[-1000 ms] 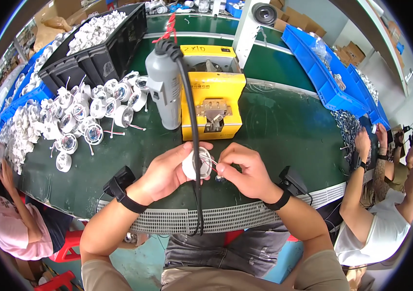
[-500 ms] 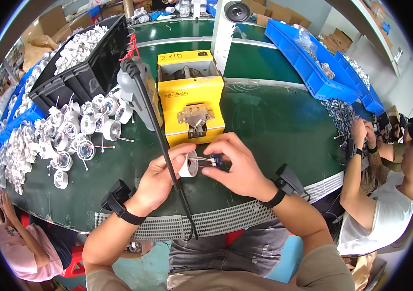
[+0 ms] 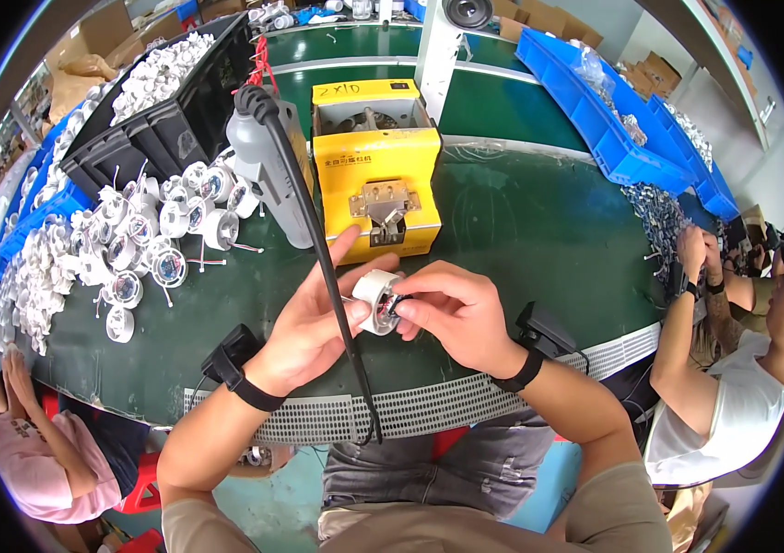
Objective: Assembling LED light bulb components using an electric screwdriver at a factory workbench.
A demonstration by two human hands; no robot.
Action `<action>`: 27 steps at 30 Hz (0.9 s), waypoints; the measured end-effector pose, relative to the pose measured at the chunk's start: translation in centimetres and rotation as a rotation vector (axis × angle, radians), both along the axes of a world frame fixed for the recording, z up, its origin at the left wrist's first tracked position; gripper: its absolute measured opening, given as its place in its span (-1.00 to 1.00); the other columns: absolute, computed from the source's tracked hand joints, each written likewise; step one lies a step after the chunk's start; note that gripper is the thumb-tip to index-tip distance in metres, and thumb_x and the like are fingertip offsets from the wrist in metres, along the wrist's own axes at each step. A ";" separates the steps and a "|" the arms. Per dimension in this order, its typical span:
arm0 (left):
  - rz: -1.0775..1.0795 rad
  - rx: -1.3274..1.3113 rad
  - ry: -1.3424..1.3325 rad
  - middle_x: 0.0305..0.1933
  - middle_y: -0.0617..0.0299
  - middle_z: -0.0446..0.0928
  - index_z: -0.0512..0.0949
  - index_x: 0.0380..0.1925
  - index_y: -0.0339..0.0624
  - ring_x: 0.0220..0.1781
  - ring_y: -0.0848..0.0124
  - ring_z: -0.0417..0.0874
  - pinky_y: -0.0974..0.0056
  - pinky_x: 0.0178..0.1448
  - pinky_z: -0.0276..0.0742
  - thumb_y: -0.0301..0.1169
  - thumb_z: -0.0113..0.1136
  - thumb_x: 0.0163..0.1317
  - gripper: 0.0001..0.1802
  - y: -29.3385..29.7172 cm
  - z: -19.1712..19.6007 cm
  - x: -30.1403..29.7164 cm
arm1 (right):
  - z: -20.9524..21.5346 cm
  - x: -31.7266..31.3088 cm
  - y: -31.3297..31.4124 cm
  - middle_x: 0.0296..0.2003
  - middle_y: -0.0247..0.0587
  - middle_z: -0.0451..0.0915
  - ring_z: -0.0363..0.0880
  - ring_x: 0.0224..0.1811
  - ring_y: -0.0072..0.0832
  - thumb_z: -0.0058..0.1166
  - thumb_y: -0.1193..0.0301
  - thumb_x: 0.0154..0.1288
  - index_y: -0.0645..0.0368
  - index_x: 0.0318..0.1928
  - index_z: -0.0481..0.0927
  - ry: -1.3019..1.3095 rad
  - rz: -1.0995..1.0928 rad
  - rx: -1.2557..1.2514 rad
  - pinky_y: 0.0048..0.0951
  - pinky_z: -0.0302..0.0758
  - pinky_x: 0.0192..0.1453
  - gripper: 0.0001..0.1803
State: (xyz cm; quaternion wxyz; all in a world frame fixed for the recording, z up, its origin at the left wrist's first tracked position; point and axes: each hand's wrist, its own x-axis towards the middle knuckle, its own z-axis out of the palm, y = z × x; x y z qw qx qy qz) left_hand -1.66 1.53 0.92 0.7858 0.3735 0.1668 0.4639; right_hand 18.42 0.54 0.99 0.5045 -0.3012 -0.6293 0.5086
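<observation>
A small white round lamp housing (image 3: 374, 298) is cupped in my left hand (image 3: 314, 324) above the near edge of the green bench. My right hand (image 3: 452, 309) pinches a small dark part with wires at the housing's open end. Both wrists wear black straps. Just beyond my hands stands a yellow box-shaped screw feeder (image 3: 376, 168). A grey electric screwdriver (image 3: 263, 152) hangs next to it, and its black cable (image 3: 337, 304) drops down in front of my left hand.
Several white housings (image 3: 148, 240) with loose wires lie in a heap on the bench's left. Behind them is a black crate (image 3: 157, 115) full of more. Blue bins (image 3: 613, 120) line the right. One person sits at the right (image 3: 733, 369), another at the lower left (image 3: 33, 433).
My hands with the housing have stayed together over the bench's near edge. My left fingers have spread open behind the housing, and the view has tilted a little to the left.
</observation>
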 end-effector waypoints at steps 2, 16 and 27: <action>-0.065 -0.062 -0.013 0.38 -0.15 0.19 -0.19 0.47 0.12 0.33 0.14 0.38 0.06 0.35 0.35 -0.42 0.29 0.20 0.00 0.0 0.0 0.0 | 0.2 0.1 -0.2 -0.27 -0.17 0.59 0.64 -0.41 -0.53 0.16 0.63 0.24 0.33 -0.13 0.59 0.002 -0.013 -0.009 -0.61 0.56 -0.40 -0.82; -0.090 -0.064 -0.033 0.24 -0.01 0.35 -0.29 0.47 0.03 0.22 0.34 0.46 0.17 0.29 0.39 -0.34 0.08 0.38 -0.13 -0.8 -0.7 0.7 | -0.3 -0.3 0.2 -0.19 -0.13 0.58 0.58 -0.18 -0.44 0.38 0.56 -0.03 0.24 -0.12 0.61 -0.235 -0.345 0.373 -0.47 0.52 -0.09 -0.62; 0.078 0.305 0.622 0.05 0.12 0.47 -0.02 0.41 -0.24 0.11 0.40 0.49 0.31 0.21 0.38 -0.20 -0.01 0.43 -0.30 -0.9 -0.8 0.3 | -1.0 0.2 0.7 -0.13 -0.10 0.63 0.63 -0.13 -0.44 0.26 0.58 0.13 0.36 -0.04 0.55 -0.189 -0.051 0.066 -0.45 0.56 0.01 -0.65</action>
